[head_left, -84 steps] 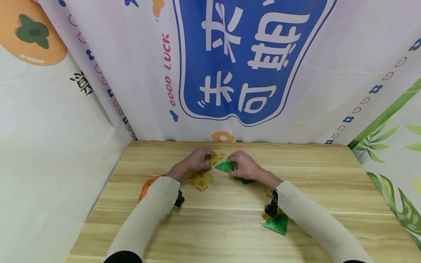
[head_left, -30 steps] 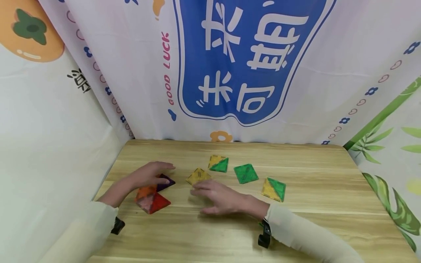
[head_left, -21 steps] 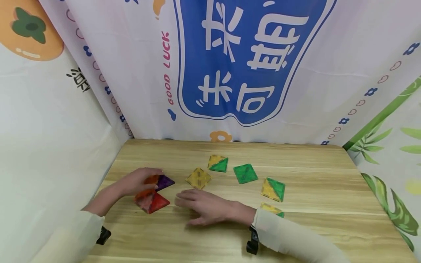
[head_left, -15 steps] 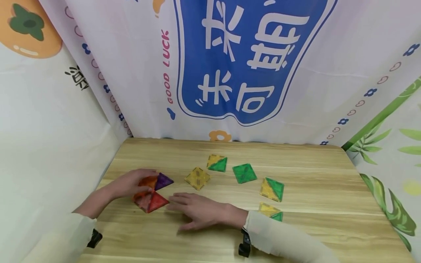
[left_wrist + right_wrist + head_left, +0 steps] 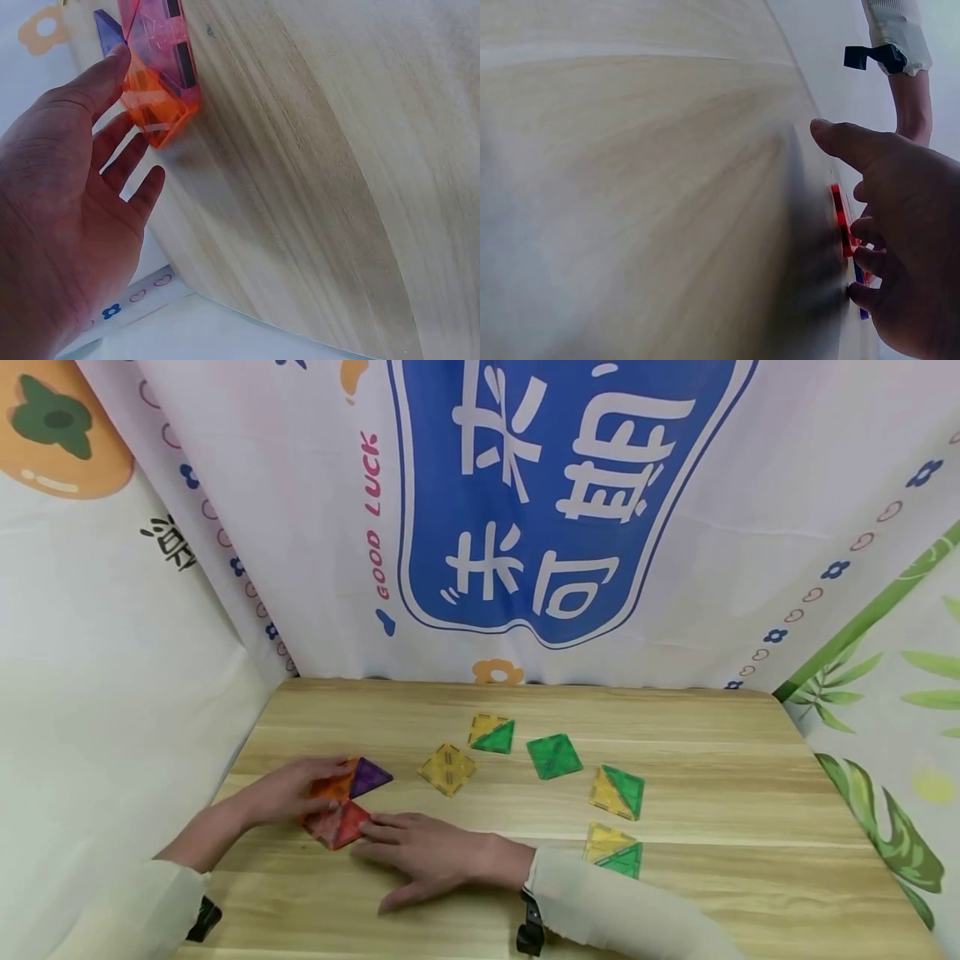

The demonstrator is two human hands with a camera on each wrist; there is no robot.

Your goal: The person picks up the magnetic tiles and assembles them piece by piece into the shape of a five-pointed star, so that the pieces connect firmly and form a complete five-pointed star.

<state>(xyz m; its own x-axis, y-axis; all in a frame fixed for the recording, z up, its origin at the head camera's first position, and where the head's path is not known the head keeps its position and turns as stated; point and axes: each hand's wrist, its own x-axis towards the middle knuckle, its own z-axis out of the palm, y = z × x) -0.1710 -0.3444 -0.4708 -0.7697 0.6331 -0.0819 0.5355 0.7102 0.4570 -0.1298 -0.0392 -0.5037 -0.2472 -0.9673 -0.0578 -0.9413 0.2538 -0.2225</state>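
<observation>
At the left of the table, the left hand [image 5: 281,789] grips an orange magnetic tile [image 5: 333,787], thumb and index finger at opposite sides in the head view. The left wrist view shows the thumb lying over this see-through orange tile [image 5: 154,97], with the other fingers loosely bent. Beside it lie a purple triangular tile [image 5: 369,777], a red triangular tile [image 5: 351,825] and a paler red tile [image 5: 322,828]. The right hand [image 5: 427,860] reaches in from the right, palm down, its straight fingertips at the red tile's right edge and the thumb spread away.
On the wooden table [image 5: 720,777], a yellow square [image 5: 448,770], a yellow-green pair [image 5: 492,735] and a green square [image 5: 555,757] form an arc. Two more yellow-green pairs [image 5: 617,792] lie at the right. Printed cloth [image 5: 337,635] hangs along the back and sides.
Both hands have left the yellow and green tiles at the back. The left hand has taken hold of the orange tile; the right hand has moved left to the red tile.
</observation>
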